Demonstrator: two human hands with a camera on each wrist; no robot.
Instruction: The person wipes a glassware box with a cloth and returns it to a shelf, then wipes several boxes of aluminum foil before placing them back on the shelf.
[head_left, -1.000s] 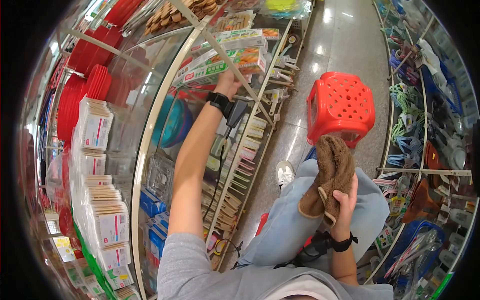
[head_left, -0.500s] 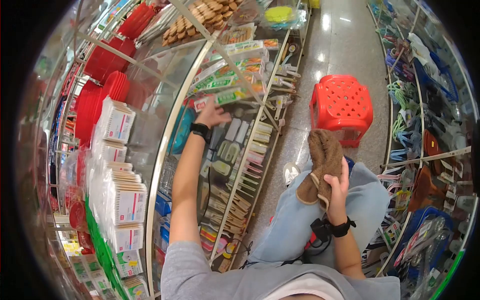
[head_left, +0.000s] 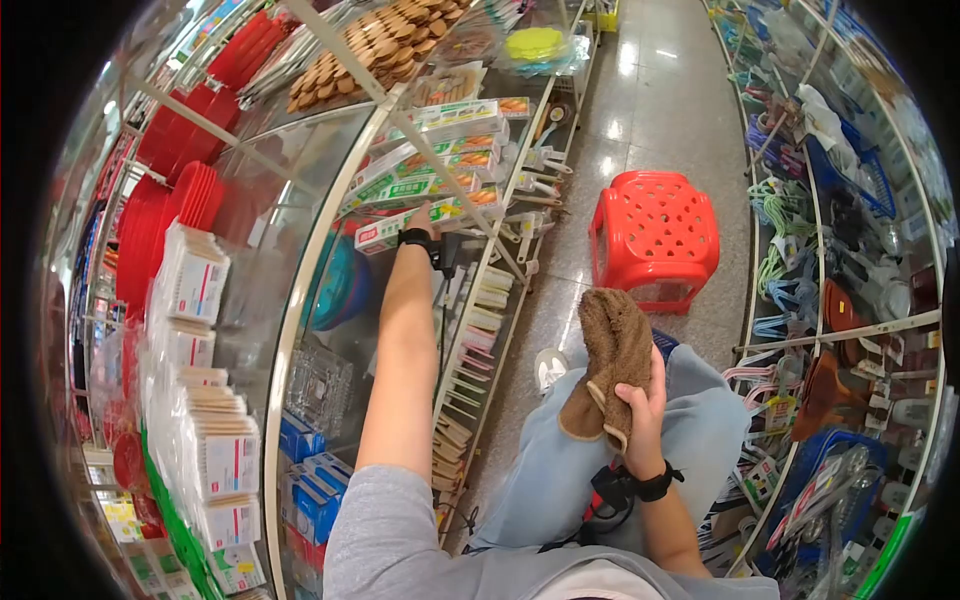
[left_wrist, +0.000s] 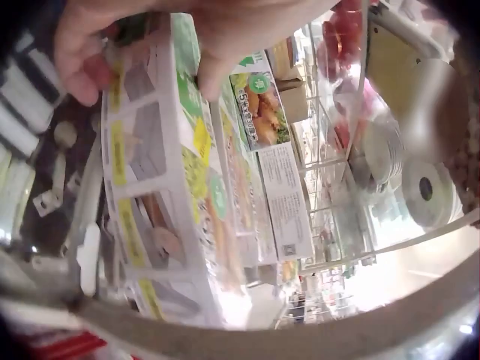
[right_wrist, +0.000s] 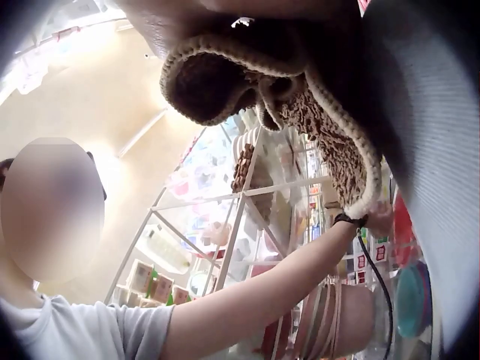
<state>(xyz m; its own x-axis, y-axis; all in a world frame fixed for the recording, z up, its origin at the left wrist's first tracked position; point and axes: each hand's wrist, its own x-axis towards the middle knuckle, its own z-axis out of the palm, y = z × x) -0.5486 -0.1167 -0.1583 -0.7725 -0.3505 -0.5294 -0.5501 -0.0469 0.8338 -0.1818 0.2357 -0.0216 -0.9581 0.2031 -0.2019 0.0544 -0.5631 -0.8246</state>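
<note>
In the head view my left hand [head_left: 422,216] reaches into the shelf on the left and grips a long, thin printed box [head_left: 378,236], green and white with food pictures. The left wrist view shows the thumb and fingers on either side of this box [left_wrist: 142,157], which has cut-out windows along one side. More boxes [head_left: 425,160] of the same kind lie fanned out just beyond it. Over my lap, my right hand [head_left: 645,412] holds a folded brown cloth [head_left: 613,335], fluffy with pale edging. Its edging loops open in the right wrist view, where the cloth [right_wrist: 334,150] hides most of the hand.
A red plastic stool [head_left: 655,225] stands on the aisle floor ahead. Metal shelf bars [head_left: 455,165] cross close to my left arm. Teal bowls [head_left: 338,285] and blue boxes [head_left: 318,480] sit on the left shelf. Hangers [head_left: 780,240] line the right-hand rack.
My left hand was among the boxes, then drew back with fingers spread beside the nearest one, and now grips that box. My right hand keeps hold of the brown cloth.
</note>
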